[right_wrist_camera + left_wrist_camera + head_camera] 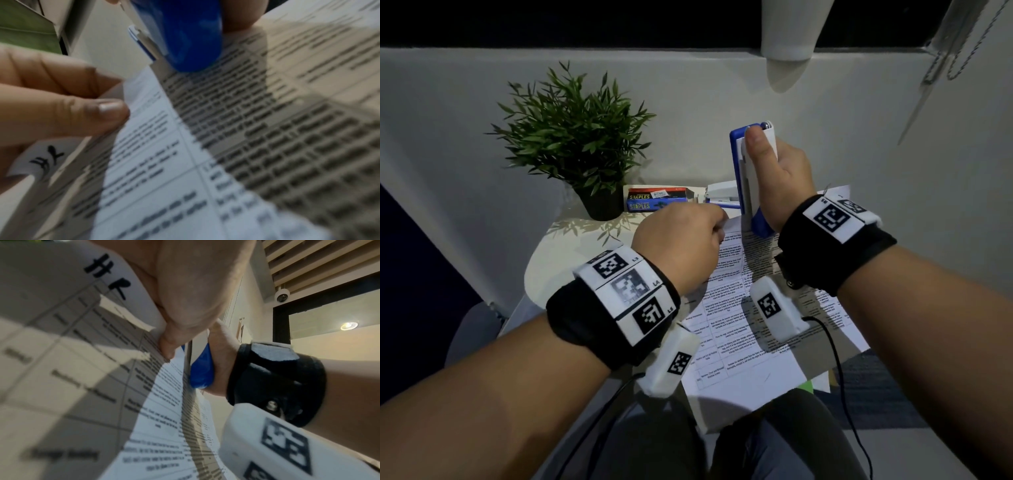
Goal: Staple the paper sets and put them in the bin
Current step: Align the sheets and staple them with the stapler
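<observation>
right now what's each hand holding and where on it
Right hand grips the blue stapler around its body, held upright. Left hand pinches the paper set at its top corner.

The head view looks forward and down from above both forearms onto the bench (541, 270), taking in the wall behind and the person's lap below. The left wrist view sits very close under the left hand (185, 293), facing up past the printed sheets (68, 369) toward the ceiling and the right wrist. The right wrist view looks along the right hand, close and blurred, down at the sheets. All three views share the sheets and the blue stapler (185, 32).
</observation>
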